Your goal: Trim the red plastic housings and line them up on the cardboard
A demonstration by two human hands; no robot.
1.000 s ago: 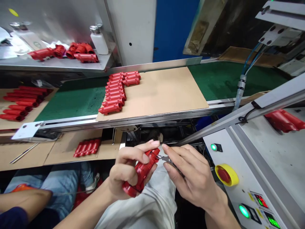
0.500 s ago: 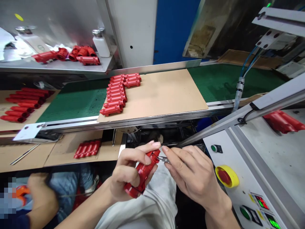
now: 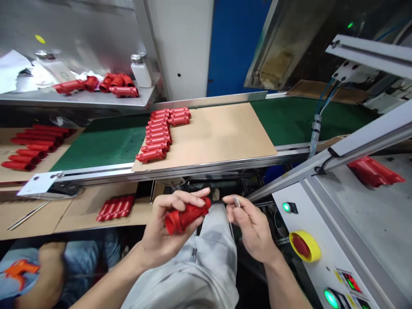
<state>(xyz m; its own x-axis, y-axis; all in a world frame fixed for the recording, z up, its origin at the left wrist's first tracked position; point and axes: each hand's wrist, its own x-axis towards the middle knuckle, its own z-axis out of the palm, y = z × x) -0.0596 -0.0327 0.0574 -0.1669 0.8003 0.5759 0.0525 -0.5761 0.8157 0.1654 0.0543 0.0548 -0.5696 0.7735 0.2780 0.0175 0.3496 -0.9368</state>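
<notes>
The housing looks like glossy plastic, the sheet matt cardboard.

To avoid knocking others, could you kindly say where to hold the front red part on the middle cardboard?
Probably hold the front red part around its middle, from the near side: it lies left-to-right, bare cardboard before it, another part close behind.

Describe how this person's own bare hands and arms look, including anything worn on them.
The left hand and right hand are ungloved, with no ring visible. No watch, bracelet, cable or marking shows on the left forearm or right forearm, and no sleeve reaches into view. Below them, the person wears pale grey cloth trousers.
</notes>
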